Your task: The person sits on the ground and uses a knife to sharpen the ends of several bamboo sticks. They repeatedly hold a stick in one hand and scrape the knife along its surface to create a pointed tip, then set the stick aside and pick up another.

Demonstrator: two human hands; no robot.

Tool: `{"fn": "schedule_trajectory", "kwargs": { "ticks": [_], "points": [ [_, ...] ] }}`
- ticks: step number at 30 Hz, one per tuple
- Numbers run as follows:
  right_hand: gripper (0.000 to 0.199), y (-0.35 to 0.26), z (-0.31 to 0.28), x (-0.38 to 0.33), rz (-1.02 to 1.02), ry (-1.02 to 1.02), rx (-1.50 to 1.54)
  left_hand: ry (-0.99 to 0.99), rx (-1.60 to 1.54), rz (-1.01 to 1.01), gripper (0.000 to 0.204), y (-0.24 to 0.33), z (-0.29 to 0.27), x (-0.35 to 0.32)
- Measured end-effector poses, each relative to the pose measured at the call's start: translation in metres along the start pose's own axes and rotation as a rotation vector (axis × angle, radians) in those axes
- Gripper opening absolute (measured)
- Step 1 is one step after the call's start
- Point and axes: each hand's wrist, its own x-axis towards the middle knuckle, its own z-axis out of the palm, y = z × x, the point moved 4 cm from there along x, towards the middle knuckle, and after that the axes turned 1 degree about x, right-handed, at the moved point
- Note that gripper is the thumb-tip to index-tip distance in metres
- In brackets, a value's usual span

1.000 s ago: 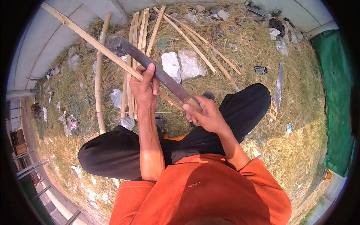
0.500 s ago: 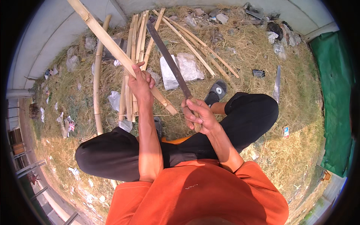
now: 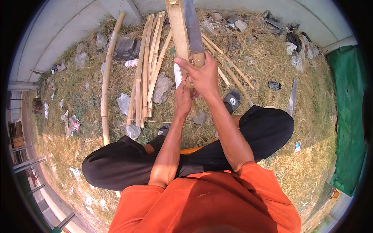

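Over dry grass (image 3: 272, 128), hands hide knife (image 3: 193, 27) handle and bamboo (image 3: 178, 31).

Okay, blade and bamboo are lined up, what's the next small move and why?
Probably press the blade down along the bamboo strip. The right hand grips the wooden handle with the blade lying lengthwise against the upright strip, and the left hand steadies the strip just below, so keep those fingers clear.

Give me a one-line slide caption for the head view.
Seated person's right hand sets a long flat steel blade beside a pale split bamboo pole held by the left hand.
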Motion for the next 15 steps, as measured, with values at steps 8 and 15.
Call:
{"fn": "schedule_trajectory", "kwargs": {
  "ticks": [8,15],
  "points": [
    [0.043,0.023,-0.022,0.008,-0.116,-0.029,-0.065,-0.087,0.151,0.174,0.089,0.091,-0.04,0.046],
    [0.041,0.039,0.007,0.013,-0.131,-0.236,-0.104,-0.377,0.035,0.448,0.089,0.335,-0.012,0.133]
  ]
}}
